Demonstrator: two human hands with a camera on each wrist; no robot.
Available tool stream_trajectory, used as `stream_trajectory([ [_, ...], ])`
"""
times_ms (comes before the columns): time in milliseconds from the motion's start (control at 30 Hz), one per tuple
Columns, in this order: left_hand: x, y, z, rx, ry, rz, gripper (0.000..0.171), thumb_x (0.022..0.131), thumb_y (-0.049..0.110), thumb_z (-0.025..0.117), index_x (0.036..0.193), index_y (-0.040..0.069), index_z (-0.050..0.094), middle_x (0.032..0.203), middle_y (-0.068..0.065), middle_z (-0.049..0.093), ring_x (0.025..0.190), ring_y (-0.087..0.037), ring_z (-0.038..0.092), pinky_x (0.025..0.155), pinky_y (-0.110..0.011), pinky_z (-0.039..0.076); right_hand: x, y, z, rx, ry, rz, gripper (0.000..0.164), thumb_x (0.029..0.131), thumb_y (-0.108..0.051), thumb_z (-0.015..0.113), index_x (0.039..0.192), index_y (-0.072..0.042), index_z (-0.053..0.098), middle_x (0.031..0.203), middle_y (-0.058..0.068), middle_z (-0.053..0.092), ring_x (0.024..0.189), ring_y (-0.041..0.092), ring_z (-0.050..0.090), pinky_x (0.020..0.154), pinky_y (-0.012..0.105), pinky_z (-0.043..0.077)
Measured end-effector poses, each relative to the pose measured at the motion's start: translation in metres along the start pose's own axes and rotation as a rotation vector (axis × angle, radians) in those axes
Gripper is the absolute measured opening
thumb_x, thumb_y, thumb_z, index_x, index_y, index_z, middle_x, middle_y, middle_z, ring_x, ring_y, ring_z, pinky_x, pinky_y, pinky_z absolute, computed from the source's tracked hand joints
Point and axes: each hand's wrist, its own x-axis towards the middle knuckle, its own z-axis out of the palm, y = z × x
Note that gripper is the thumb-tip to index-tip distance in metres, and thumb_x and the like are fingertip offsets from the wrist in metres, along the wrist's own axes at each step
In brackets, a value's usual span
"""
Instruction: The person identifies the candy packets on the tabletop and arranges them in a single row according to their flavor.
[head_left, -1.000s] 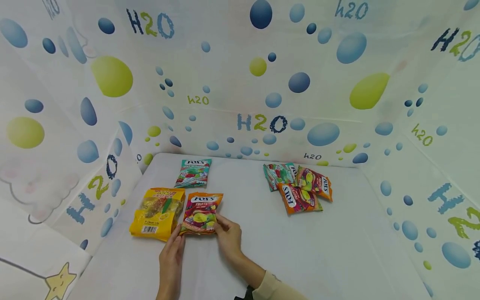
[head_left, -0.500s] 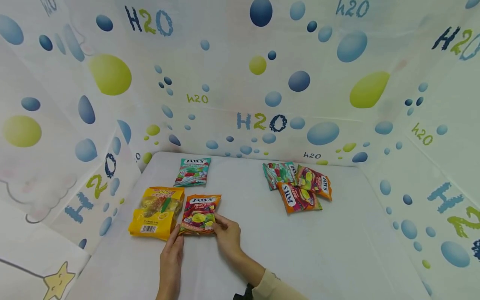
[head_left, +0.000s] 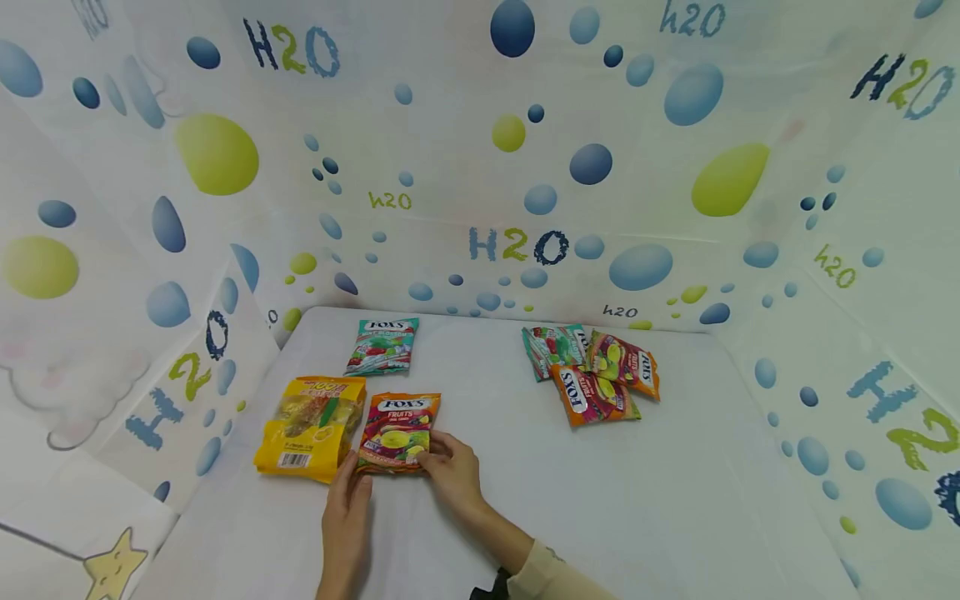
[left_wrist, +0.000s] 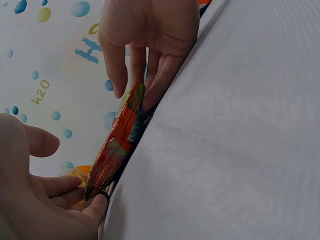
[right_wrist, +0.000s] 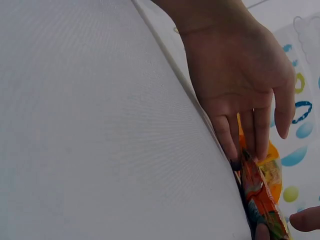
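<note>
A red and orange Fox's Fruits candy bag (head_left: pixel 397 432) lies face up on the white table, between my two hands. Straight fingers of my left hand (head_left: pixel 347 521) touch its lower left corner, the thumb spread apart in the left wrist view. At the bag's lower right, my right hand (head_left: pixel 454 479) touches the edge with extended fingers; its thumb (right_wrist: pixel 306 218) hovers just off the wrapper in the right wrist view. Left of this bag is a yellow candy bag (head_left: pixel 311 427), close beside it. A green Fox's bag (head_left: pixel 382 347) lies behind them.
Toward the back right, a green Fox's bag (head_left: pixel 553 348) and two orange Fox's Fruits bags (head_left: pixel 592 396) overlap in a pile. A white sheet with blue and green drops (head_left: pixel 641 267) walls the back and sides of the table (head_left: pixel 675 500).
The Fox's Fruits bag's top edge has sunk, so it lies flatter. My left thumb has opened away from the fingers. Both hands stay near the same spots; the head view shifted slightly.
</note>
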Motion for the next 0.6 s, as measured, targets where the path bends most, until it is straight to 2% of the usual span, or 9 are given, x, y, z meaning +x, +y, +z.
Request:
stream_trajectory([
  [133, -0.004, 0.003, 0.000, 0.021, 0.010, 0.002, 0.065, 0.113, 0.039, 0.043, 0.166, 0.008, 0.024, 0.173, -0.016, 0.019, 0.157, -0.036, 0.023, 0.124, -0.052, 0.027, 0.000, -0.003, -0.006, -0.005, -0.037, 0.013, 0.041, 0.096, -0.015, 0.073, 0.135, -0.002, 0.066, 0.117, 0.009, 0.075, 0.097, 0.014, 0.073, 0.075, 0.026, 0.062],
  [233, -0.007, 0.007, 0.000, 0.036, 0.017, -0.007, 0.067, 0.112, 0.039, 0.044, 0.165, 0.004, 0.023, 0.171, -0.021, 0.020, 0.156, -0.039, 0.025, 0.123, -0.052, 0.028, 0.000, -0.006, -0.012, -0.056, -0.039, -0.020, 0.039, 0.097, -0.015, 0.073, 0.133, -0.002, 0.068, 0.114, 0.007, 0.075, 0.094, 0.013, 0.073, 0.072, 0.025, 0.062],
  [333, -0.013, 0.013, -0.002, 0.064, 0.031, -0.038, 0.065, 0.112, 0.036, 0.045, 0.165, 0.004, 0.024, 0.168, -0.024, 0.026, 0.152, -0.042, 0.031, 0.121, -0.054, 0.032, 0.000, -0.010, -0.020, -0.113, -0.032, -0.039, 0.038, 0.098, -0.017, 0.073, 0.133, -0.003, 0.068, 0.112, 0.004, 0.075, 0.092, 0.011, 0.072, 0.072, 0.023, 0.061],
  [467, -0.020, 0.020, -0.003, 0.085, 0.054, -0.066, 0.061, 0.112, 0.034, 0.045, 0.163, 0.004, 0.030, 0.163, -0.026, 0.036, 0.145, -0.044, 0.041, 0.117, -0.056, 0.039, 0.002, -0.013, -0.033, -0.103, -0.021, -0.048, 0.036, 0.099, -0.016, 0.071, 0.132, -0.001, 0.068, 0.113, 0.006, 0.075, 0.092, 0.012, 0.073, 0.075, 0.023, 0.062],
  [567, -0.024, 0.026, -0.003, 0.076, 0.070, -0.046, 0.059, 0.112, 0.031, 0.046, 0.162, 0.004, 0.032, 0.161, -0.025, 0.040, 0.143, -0.042, 0.046, 0.115, -0.050, 0.041, 0.004, -0.012, -0.044, -0.083, 0.001, -0.071, 0.034, 0.098, -0.013, 0.071, 0.129, 0.001, 0.069, 0.114, 0.012, 0.075, 0.091, 0.014, 0.074, 0.076, 0.024, 0.062],
  [600, -0.025, 0.028, -0.002, 0.067, 0.074, -0.038, 0.059, 0.112, 0.031, 0.047, 0.163, 0.005, 0.033, 0.162, -0.022, 0.041, 0.142, -0.039, 0.048, 0.114, -0.043, 0.042, 0.004, -0.012, -0.048, -0.073, 0.009, -0.077, 0.034, 0.097, -0.012, 0.071, 0.129, 0.002, 0.069, 0.114, 0.013, 0.075, 0.092, 0.015, 0.075, 0.076, 0.025, 0.062],
])
